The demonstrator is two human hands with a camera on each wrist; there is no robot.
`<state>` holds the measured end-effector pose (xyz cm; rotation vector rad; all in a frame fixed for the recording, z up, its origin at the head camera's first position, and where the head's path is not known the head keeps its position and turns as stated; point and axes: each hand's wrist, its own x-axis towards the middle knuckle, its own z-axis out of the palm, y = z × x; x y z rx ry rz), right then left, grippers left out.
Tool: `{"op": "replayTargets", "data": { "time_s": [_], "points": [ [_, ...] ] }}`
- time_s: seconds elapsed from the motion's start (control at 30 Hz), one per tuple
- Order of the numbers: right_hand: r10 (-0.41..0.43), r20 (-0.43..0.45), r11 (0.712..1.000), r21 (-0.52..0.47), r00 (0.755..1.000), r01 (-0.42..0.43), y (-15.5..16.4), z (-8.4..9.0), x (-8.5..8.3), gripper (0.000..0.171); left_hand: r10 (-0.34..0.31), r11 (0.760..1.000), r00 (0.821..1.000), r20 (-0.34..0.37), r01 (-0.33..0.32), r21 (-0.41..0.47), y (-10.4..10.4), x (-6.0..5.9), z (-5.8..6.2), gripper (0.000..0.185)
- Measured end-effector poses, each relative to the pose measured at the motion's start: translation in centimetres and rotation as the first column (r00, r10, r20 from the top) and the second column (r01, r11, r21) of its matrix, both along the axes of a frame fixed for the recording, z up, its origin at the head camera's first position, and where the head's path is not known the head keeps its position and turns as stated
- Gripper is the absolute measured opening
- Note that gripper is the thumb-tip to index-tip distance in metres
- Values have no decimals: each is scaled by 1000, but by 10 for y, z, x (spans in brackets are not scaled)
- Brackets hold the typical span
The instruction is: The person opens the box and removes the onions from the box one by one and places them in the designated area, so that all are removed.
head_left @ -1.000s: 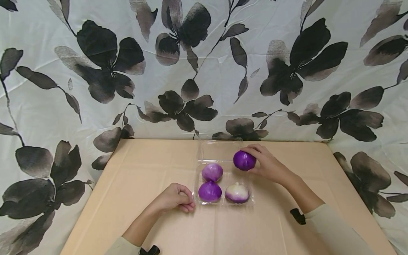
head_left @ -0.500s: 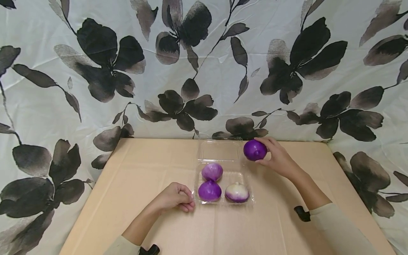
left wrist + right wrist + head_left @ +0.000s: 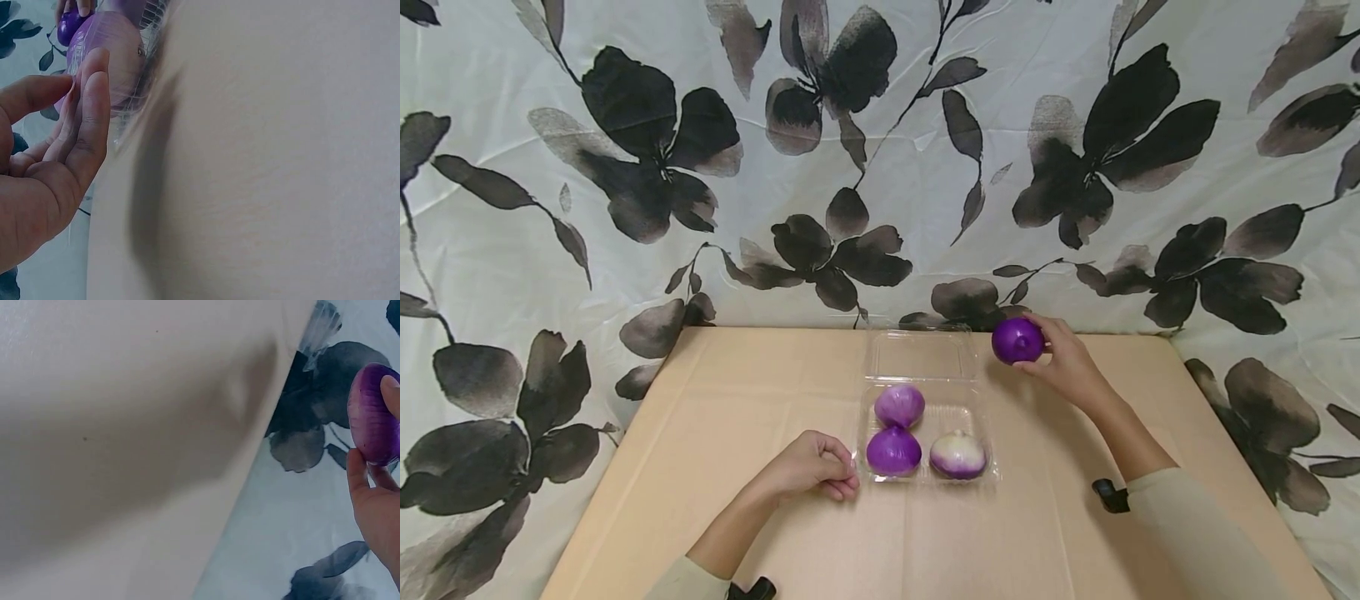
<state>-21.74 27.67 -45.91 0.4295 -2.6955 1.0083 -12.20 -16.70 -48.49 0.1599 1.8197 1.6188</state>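
My right hand (image 3: pixel 1045 352) grips a dark purple onion (image 3: pixel 1017 340) just above the table's far edge, right of the open lid (image 3: pixel 917 354). In the right wrist view the same onion (image 3: pixel 373 412) sits between the fingers (image 3: pixel 374 506) against the curtain. A clear plastic tray (image 3: pixel 927 480) holds a pale purple onion (image 3: pixel 900 405), a purple onion (image 3: pixel 893 450) and a white-and-purple onion (image 3: pixel 958 454). My left hand (image 3: pixel 852 480) pinches the tray's near-left rim. The left wrist view shows its fingers (image 3: pixel 94 94) at the tray's wall, with an onion (image 3: pixel 115 56) behind it.
The tan table (image 3: pixel 737 400) ends at a floral curtain (image 3: pixel 880 167) that hangs close behind and wraps both sides. The tray's back-right cell (image 3: pixel 961 410) holds nothing. Bare tabletop lies left and right of the tray.
My right hand has lifted the dark purple onion from beside the tray's back-right cell and carried it up and to the right, toward the far edge. The left hand has stayed put.
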Motion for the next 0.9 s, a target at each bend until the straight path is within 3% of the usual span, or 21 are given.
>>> {"op": "replayTargets", "data": {
  "time_s": [0.5,0.9],
  "points": [
    [-119,199,982,-121,973,145,10,-26,-20,83,-1,1000,1000,-8,1,8,0,1,0,16],
    [-186,382,975,-47,905,219,13,-35,-37,85,-1,1000,1000,-8,1,1,0,1,1,16]
  ]
}}
